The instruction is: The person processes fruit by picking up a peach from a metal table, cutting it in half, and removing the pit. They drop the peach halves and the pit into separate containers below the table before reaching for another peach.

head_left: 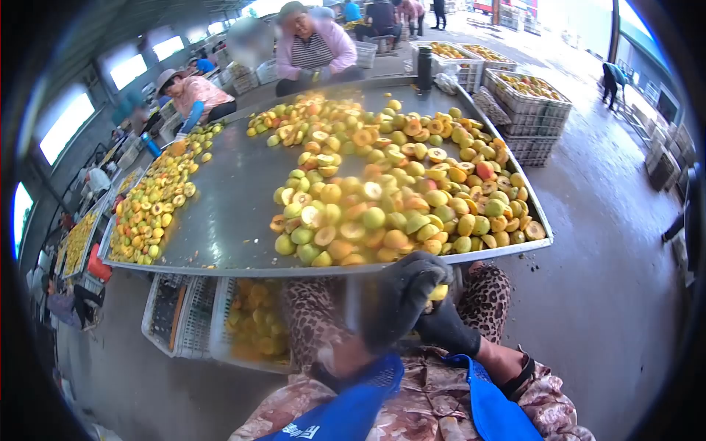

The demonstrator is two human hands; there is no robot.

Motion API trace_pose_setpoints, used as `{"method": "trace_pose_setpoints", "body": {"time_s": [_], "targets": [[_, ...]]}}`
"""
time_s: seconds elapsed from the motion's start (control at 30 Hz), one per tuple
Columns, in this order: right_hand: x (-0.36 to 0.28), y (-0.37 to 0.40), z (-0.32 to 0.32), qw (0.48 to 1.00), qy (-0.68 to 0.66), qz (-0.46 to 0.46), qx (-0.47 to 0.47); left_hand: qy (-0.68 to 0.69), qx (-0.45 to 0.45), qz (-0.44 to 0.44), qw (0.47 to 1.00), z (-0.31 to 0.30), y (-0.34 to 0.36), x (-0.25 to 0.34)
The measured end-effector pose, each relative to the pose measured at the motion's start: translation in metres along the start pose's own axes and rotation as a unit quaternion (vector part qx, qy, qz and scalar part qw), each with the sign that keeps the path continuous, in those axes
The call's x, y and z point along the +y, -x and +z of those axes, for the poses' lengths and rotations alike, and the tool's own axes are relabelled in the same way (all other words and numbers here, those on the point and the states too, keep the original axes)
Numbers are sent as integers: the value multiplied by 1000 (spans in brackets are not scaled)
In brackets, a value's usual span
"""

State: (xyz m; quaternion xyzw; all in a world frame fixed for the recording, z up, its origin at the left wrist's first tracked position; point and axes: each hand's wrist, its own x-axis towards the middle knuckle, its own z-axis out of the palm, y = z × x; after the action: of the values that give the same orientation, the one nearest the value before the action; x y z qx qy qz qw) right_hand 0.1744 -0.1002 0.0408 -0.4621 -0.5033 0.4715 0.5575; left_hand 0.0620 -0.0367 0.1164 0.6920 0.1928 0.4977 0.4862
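Observation:
My left hand (401, 300), in a dark glove, is closed with its fingers curled round a piece of yellow stone fruit (439, 292). Just below and beside it is my right hand (450, 332), also gloved and closed; its fingertips are partly hidden, and I cannot make out what they grip. Both hands are close together over my lap, in front of the metal table (243, 198). On the table's near right part lies a big heap of yellow-green stone fruit (397, 206), some whole-looking and some halved with brown centres showing.
Another row of fruit (151, 209) runs along the table's left side. Below the table edge stand a crate of fruit (254, 320) and white crates (180, 312). Stacked full crates (529, 106) and a black bottle (424, 67) are at the far right. Co-workers (312, 48) sit across the table.

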Motion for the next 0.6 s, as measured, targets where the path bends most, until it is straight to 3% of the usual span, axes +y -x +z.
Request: {"method": "trace_pose_setpoints", "body": {"time_s": [0.03,0.13,0.23,0.27,0.37,0.4,0.5,0.53,0.6], "targets": [[-10,-2,0,999,2,4,-34,29,8,27,999,0,-5,2],[-33,-11,-8,992,46,-8,-119,300,-52,-58,951,-10,-10,-6],[-19,-11,-6,994,33,-11,-100,178,-22,-25,984,-8,-7,-10],[-20,-5,3,994,65,-87,-12,92,-25,17,995,-5,-5,-8],[-17,-6,-6,983,126,-128,-25,-3,3,113,994,2,-8,13],[-17,-6,-11,988,111,-79,-71,16,-49,65,997,-6,-13,14],[-23,-11,-35,975,61,88,-193,55,-59,61,995,-3,-10,-20],[-18,-11,-33,976,100,45,-187,1,-54,79,995,-2,-8,-13],[25,-11,-20,968,197,-146,-53,-103,-19,157,982,7,-9,-8]]}}
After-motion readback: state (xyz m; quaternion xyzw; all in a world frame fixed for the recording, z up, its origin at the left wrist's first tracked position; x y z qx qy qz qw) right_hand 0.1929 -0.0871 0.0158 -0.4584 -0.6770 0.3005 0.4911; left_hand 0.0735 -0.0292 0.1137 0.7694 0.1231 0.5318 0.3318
